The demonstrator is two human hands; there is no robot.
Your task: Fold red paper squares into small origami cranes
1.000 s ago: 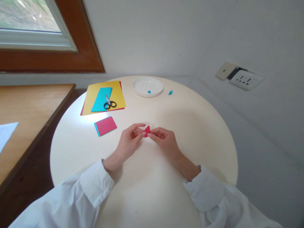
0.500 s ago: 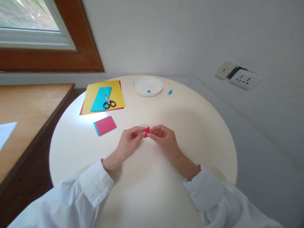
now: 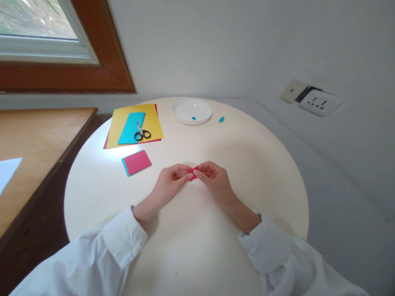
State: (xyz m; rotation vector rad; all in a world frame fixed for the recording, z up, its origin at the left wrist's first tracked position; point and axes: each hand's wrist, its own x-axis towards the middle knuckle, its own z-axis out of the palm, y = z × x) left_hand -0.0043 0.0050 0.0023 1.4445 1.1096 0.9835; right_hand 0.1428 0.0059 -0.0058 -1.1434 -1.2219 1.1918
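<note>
A small folded piece of red paper [image 3: 193, 176] is pinched between my two hands over the middle of the round table. My left hand [image 3: 173, 180] grips its left side between thumb and fingers. On the right side, the thumb and fingertips of my right hand [image 3: 215, 179] close on the same piece. Fingertips cover much of the paper, so its full shape is hidden. To the left of my hands lies a small stack of red and blue paper [image 3: 138, 163].
Black-handled scissors [image 3: 142, 135] rest on blue paper [image 3: 128, 130] over yellow and red sheets [image 3: 154, 123]. A white plate [image 3: 179, 118] holds a small blue piece [image 3: 194, 118]. A folded blue paper figure [image 3: 221, 119] stands right of it. A wooden table [image 3: 49, 135] adjoins at left.
The red paper has turned between my fingers and its upright point no longer shows. My thumbs have come closer together over it. Everything else stays in place.
</note>
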